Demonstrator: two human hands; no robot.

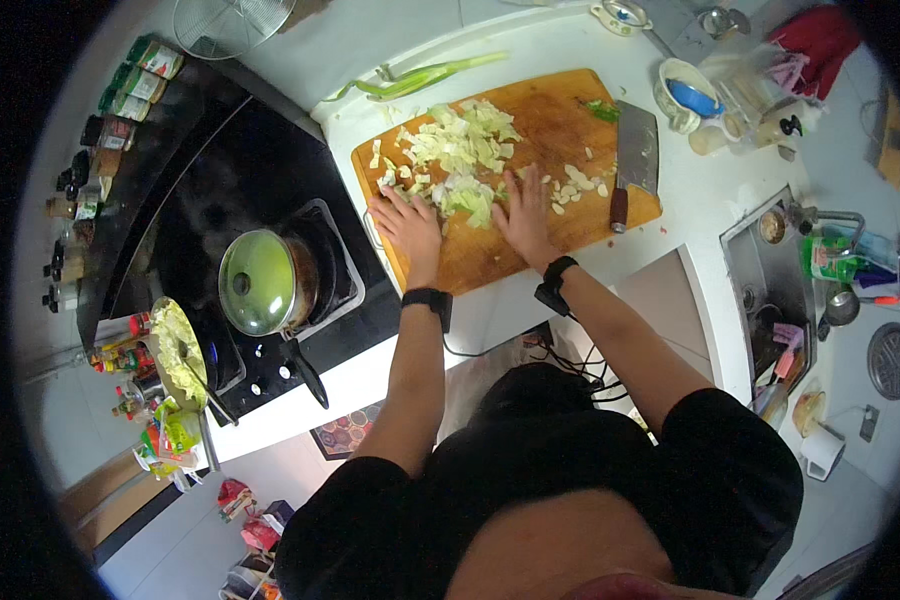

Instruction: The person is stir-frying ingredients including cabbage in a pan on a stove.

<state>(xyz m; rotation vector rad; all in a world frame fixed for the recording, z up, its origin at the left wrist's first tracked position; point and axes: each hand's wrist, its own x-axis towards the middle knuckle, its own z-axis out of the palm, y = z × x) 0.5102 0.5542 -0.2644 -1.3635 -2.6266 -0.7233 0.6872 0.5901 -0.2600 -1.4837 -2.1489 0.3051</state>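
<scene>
Lidded pan (267, 283) on black cooktop (215, 185)

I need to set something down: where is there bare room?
Bare white counter runs between the brown-handled steel cleaver and the grey metal sink. The brown wooden board is bare at its far side between the chopped pale-green leaves and cleaver. Crowded: its left middle, and around the white bowl holding something blue.

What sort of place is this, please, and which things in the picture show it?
This looks like a kitchen, probably in a home. A lidded pan sits on a black stove, chopped vegetables lie on a wooden cutting board, and a metal sink is at the right.
</scene>
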